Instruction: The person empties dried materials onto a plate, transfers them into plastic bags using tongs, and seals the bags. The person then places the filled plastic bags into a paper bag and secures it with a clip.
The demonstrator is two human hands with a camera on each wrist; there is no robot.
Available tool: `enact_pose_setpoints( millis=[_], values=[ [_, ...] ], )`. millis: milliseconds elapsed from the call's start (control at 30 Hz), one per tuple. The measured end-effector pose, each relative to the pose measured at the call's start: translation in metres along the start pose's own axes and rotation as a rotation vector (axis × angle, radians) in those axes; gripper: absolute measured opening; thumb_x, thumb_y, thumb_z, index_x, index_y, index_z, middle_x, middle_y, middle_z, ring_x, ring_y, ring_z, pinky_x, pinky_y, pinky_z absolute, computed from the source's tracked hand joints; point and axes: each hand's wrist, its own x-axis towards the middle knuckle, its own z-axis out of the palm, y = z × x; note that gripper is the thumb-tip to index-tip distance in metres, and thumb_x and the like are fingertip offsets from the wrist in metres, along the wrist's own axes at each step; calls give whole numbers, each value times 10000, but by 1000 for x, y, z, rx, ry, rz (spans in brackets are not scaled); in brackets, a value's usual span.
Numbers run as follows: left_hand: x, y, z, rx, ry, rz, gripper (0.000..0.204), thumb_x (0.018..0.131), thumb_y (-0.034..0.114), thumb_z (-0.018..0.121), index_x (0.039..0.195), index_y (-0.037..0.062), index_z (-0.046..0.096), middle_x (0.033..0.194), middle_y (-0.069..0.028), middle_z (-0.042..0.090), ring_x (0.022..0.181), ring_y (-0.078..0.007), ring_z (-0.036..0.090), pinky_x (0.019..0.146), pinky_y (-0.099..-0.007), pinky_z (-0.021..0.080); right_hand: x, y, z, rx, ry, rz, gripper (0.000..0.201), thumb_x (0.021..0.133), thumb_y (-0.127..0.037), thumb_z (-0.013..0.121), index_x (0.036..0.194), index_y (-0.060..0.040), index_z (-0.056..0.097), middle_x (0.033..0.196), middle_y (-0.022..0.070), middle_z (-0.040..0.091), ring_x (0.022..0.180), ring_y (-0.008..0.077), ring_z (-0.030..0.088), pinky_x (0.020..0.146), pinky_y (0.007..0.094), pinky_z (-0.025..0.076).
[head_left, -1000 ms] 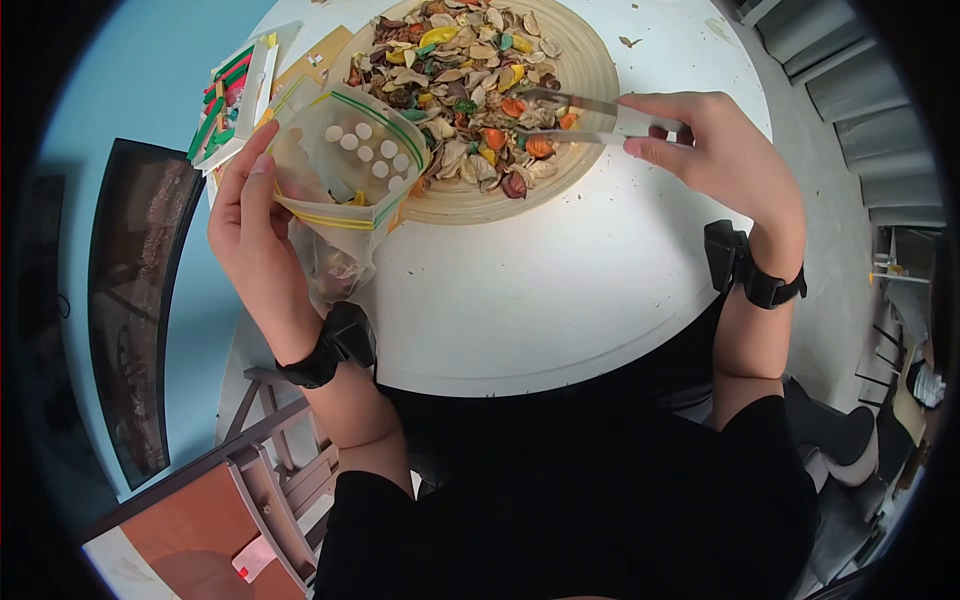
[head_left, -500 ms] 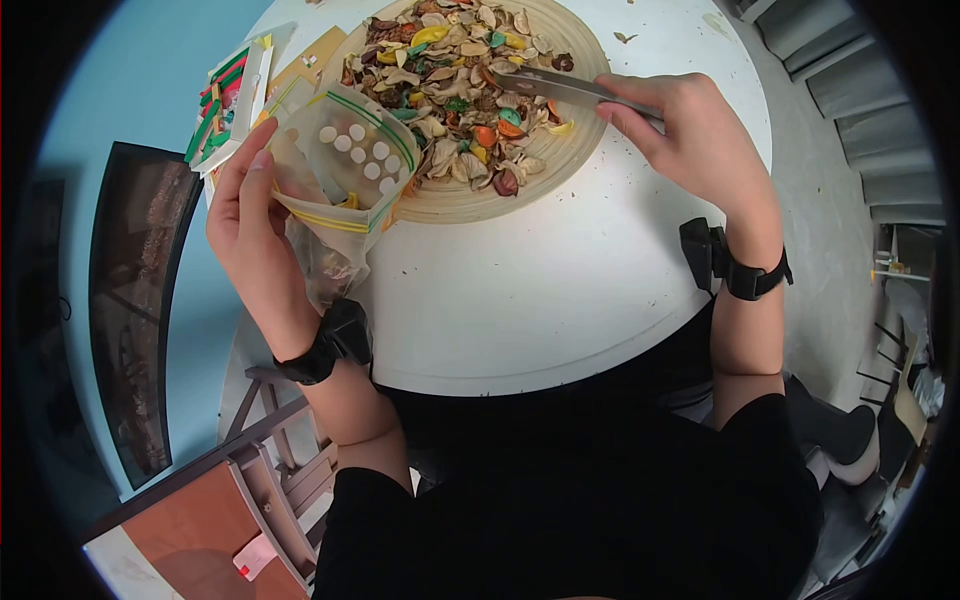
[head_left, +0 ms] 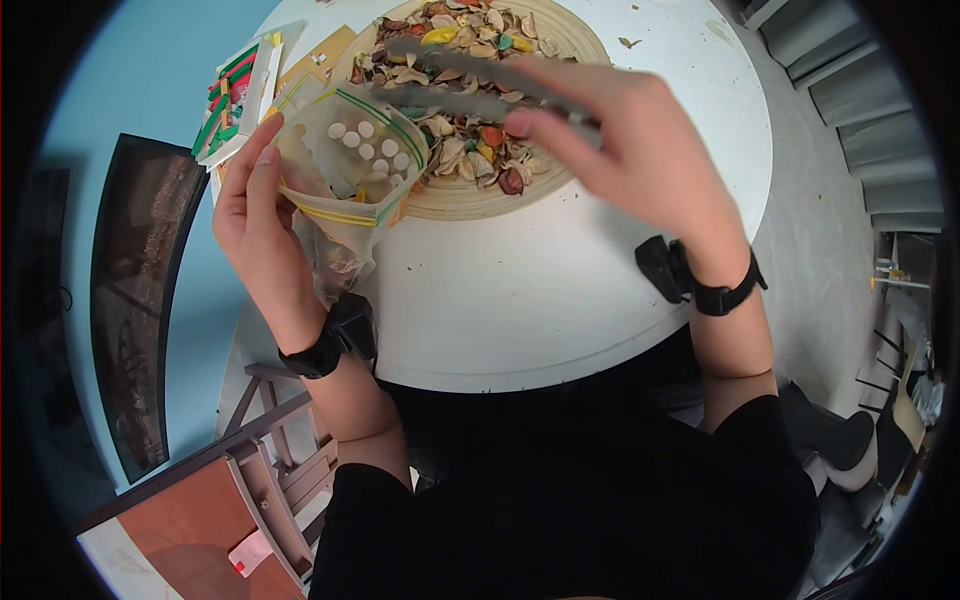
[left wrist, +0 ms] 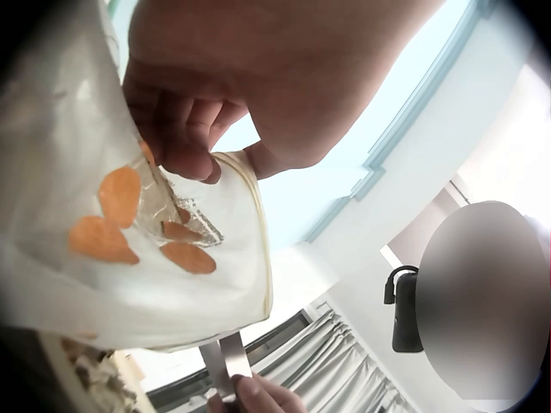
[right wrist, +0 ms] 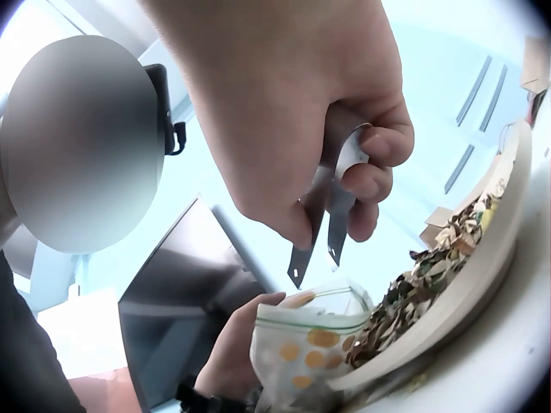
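My left hand [head_left: 257, 235] pinches the edge of a translucent zip bag [head_left: 345, 150] with pale dots, keeping its mouth spread. Through its side in the left wrist view, orange-looking dots [left wrist: 105, 239] show. In my right hand [head_left: 655, 150] is a pair of metal tongs [right wrist: 317, 219], blurred in the head view. Their two tips stand apart close above the bag's mouth, with nothing visible between them in the right wrist view. Dried potpourri [head_left: 465, 160], with petals and orange, yellow and green pieces, covers a round wooden plate [head_left: 450, 207] behind the bag.
The plate stands on a round white table [head_left: 500, 300]. At the left edge is a white box [head_left: 262, 85] with green and red pieces, beside a brown card [head_left: 325, 55]. A folded chair [head_left: 285, 480] stands lower left; stray petal bits lie on the tabletop.
My right hand has swung the tongs leftward from over the potpourri to the bag's mouth. The tongs' tips look farther apart than half a second ago. My left hand and the bag have barely shifted.
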Motion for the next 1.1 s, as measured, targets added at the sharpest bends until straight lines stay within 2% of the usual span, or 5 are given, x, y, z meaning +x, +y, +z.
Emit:
enact_pose_setpoints(
  millis=[100,367,467,967,1100],
  values=[
    [-1,11,8,-76,128,112,326,1017,143,575,1250,-52,692,1003,-46,692,743,-25,555,620,-176,405,19,11,-6,-126,-68,112,345,966,-274,676,1245,-73,703,766,145,702,683,297,676,629,376,516],
    [7,16,-12,-151,257,192,329,1012,131,550,1214,-93,681,1053,-95,712,827,-67,621,665,-186,459,76,0,42,-499,-73,-189,321,948,-318,686,1196,-122,745,752,138,716,699,330,699,645,410,550],
    [10,13,-13,-168,248,198,328,1011,130,550,1212,-94,682,1052,-98,710,832,-71,622,662,-188,456,86,-22,18,-570,-309,-93,230,966,-152,646,1065,33,739,841,109,749,776,204,719,681,364,555],
    [6,8,-9,-63,47,24,389,1032,158,543,1296,-113,630,1207,-148,689,1072,-152,656,936,-266,503,23,31,-45,-372,-385,366,410,893,-309,738,1177,-14,756,939,183,772,785,302,731,762,357,565],
    [5,4,-2,-10,10,0,332,1016,169,576,1273,-10,687,846,0,627,699,-45,536,593,-204,397,7,43,-35,-251,-264,223,374,892,-316,724,1173,-73,768,717,201,692,657,337,686,672,403,555]
  ],
)
